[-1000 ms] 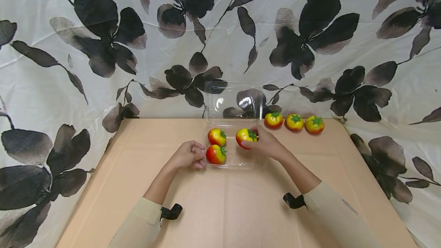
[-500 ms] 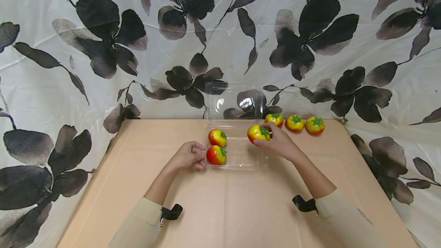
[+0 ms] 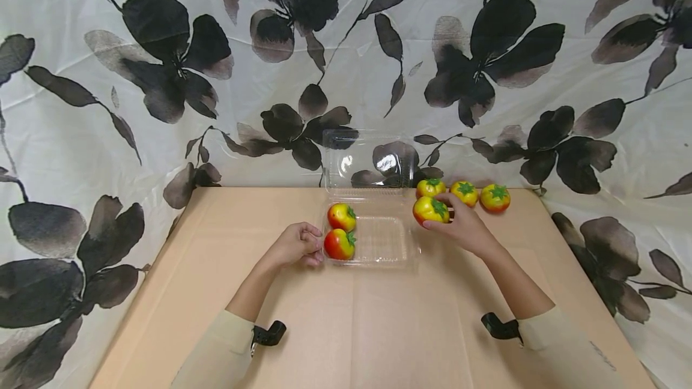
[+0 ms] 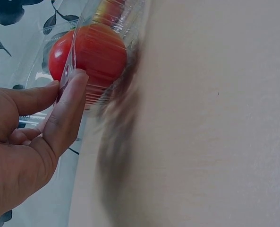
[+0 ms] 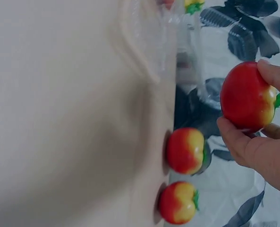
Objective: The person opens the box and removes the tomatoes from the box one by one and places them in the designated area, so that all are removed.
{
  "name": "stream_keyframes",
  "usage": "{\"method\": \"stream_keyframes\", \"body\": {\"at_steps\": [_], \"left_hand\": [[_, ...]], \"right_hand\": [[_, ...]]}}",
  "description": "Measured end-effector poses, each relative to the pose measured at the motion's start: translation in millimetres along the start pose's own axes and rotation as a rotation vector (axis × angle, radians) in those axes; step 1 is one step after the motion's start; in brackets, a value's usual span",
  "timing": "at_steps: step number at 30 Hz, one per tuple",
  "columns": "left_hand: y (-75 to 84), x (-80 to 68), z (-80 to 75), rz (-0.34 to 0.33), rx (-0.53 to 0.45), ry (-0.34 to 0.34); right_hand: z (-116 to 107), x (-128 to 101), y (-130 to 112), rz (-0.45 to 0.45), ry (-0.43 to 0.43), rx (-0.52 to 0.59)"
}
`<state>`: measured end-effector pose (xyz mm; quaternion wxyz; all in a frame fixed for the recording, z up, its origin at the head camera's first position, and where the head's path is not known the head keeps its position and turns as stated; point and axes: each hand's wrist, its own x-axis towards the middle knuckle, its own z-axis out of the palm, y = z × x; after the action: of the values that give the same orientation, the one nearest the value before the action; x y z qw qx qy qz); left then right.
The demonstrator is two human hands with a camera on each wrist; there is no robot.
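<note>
My left hand (image 3: 294, 245) pinches the left rim of a clear plastic clamshell container (image 3: 381, 239) between thumb and fingers, as the left wrist view shows. Its lid (image 3: 367, 161) stands raised at the back. Inside, along the left side, sit two red-and-yellow tomatoes, a rear one (image 3: 341, 217) and a front one (image 3: 339, 244). Just past the container's right edge, my right hand (image 3: 462, 224) grips another tomato (image 3: 430, 211) with a green leafy top. In the right wrist view this held tomato (image 5: 246, 97) is raised off the table, with thumb and fingers around it.
Three more tomatoes line the table's back edge: a left one (image 3: 430, 187), a middle one (image 3: 465, 192) partly behind my right hand, and a right one (image 3: 495, 198). The tan table (image 3: 351, 323) ends against a flower-patterned cloth (image 3: 373, 65).
My right hand has moved right with the tomato, from above the container to beyond its right edge. The left hand stays at the left rim.
</note>
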<state>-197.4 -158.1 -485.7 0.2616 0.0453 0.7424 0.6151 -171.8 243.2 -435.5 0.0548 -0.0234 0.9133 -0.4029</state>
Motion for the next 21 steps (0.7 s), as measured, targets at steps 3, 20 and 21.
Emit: {"method": "stream_keyframes", "body": {"at_steps": [3, 20, 21], "left_hand": [[0.7, -0.4, 0.2, -0.001, 0.002, 0.002], [-0.2, 0.6, 0.8, -0.003, -0.002, -0.002], [-0.2, 0.8, 0.8, -0.001, -0.001, -0.001]], "right_hand": [[-2.9, -0.7, 8.3, 0.001, 0.014, -0.012], [2.3, 24.5, 54.5, -0.088, 0.063, -0.092], [3.6, 26.8, 56.1, -0.089, 0.059, -0.097]]}}
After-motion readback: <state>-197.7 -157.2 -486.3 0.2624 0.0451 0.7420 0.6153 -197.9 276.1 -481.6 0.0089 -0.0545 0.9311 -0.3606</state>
